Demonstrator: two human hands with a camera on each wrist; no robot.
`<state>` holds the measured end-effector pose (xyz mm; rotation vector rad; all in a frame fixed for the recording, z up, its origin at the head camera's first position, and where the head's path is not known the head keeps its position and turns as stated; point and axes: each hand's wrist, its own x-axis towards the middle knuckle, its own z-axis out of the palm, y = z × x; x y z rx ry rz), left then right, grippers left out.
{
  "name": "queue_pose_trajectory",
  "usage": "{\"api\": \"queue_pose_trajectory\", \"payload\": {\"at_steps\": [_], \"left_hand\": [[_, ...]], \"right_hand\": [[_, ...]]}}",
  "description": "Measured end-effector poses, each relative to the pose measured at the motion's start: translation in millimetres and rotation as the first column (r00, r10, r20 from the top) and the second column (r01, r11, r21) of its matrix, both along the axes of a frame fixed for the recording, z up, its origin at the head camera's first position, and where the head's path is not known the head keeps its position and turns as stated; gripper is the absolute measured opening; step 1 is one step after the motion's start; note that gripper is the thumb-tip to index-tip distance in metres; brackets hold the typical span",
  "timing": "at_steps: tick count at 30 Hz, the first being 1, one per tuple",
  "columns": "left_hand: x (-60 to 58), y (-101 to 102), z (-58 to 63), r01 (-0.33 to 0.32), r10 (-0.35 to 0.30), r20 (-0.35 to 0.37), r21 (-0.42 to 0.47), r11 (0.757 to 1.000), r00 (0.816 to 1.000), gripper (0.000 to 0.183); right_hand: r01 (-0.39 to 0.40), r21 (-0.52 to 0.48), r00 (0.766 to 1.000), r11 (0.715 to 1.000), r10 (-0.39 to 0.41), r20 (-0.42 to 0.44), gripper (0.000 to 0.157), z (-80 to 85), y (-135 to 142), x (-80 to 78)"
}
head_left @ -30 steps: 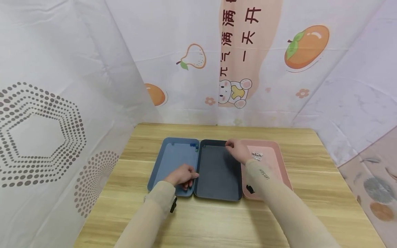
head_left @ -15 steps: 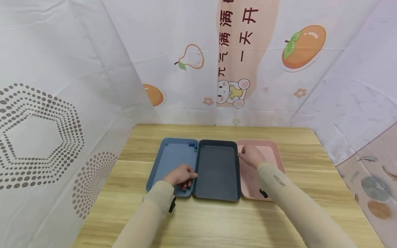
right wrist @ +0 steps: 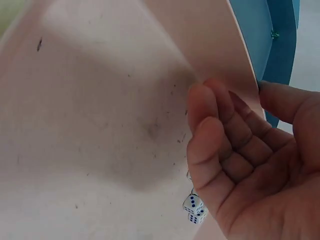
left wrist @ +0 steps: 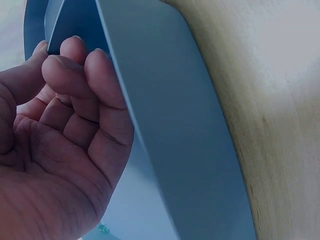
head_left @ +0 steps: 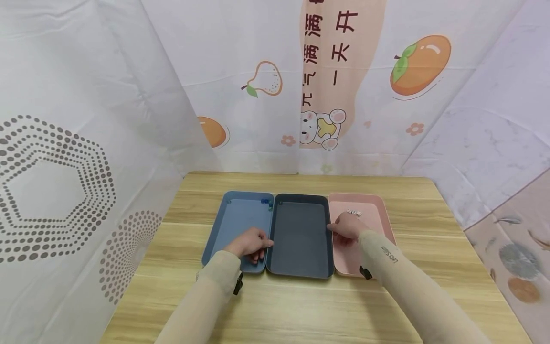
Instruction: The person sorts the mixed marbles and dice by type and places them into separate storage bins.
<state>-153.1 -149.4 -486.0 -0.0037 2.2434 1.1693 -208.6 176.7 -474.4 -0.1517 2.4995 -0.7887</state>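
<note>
My left hand (head_left: pixel 250 243) is at the right side of the blue tray (head_left: pixel 236 222), its thumb and fingers pinching the wall shared with the dark grey tray (head_left: pixel 301 239). In the left wrist view, the curled fingers (left wrist: pixel 75 75) sit inside the blue tray. My right hand (head_left: pixel 347 227) grips the left wall of the pink tray (head_left: pixel 374 222). Its thumb lies on the dark tray's side and its fingers on the pink side. White dice (head_left: pixel 354 213) lie in the pink tray beyond this hand; in the right wrist view, the dice (right wrist: pixel 193 204) are partly hidden by it.
Small dark blue pieces (head_left: pixel 265 201) lie in the blue tray's far right corner, with a green piece (head_left: pixel 229 201) at its far left. Another small green piece (head_left: pixel 281 203) sits in the dark tray's far left corner. A wooden table (head_left: pixel 292 306) bears all three trays.
My right hand has moved from the dark tray's far right corner to the pink tray's left wall, then nearer along it. The dice, hidden half a second ago, show again. My left hand stays put.
</note>
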Motion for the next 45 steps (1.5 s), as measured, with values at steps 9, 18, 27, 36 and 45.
{"api": "queue_pose_trajectory", "payload": {"at_steps": [9,18,27,36,45], "left_hand": [[-0.2,1.4,1.5,0.002,-0.002,-0.003,-0.010,1.000,1.000,0.032],[-2.6,0.3,5.8,0.044,-0.044,-0.028,-0.028,0.999,0.999,0.034],[-14.5,-0.7,9.1,0.054,-0.057,-0.085,-0.041,0.998,0.995,0.034],[-34.5,19.0,11.6,-0.079,0.068,-0.232,-0.039,0.996,0.970,0.024],[-45.7,56.9,17.9,-0.198,0.191,-0.327,0.011,0.980,0.926,0.049]], "right_hand": [[0.017,-0.042,0.999,0.999,-0.015,0.048,0.036,-0.6,-2.2,-0.8],[0.062,-0.114,0.989,0.992,-0.046,0.141,0.035,1.9,-3.9,-2.1],[0.096,-0.149,0.979,0.984,-0.066,0.194,0.035,2.7,-5.1,-2.0],[0.096,-0.132,0.979,0.987,-0.069,0.191,0.035,-0.6,-5.2,-4.6],[0.109,-0.122,0.978,0.986,-0.085,0.188,0.035,0.7,-5.2,-1.9]]}}
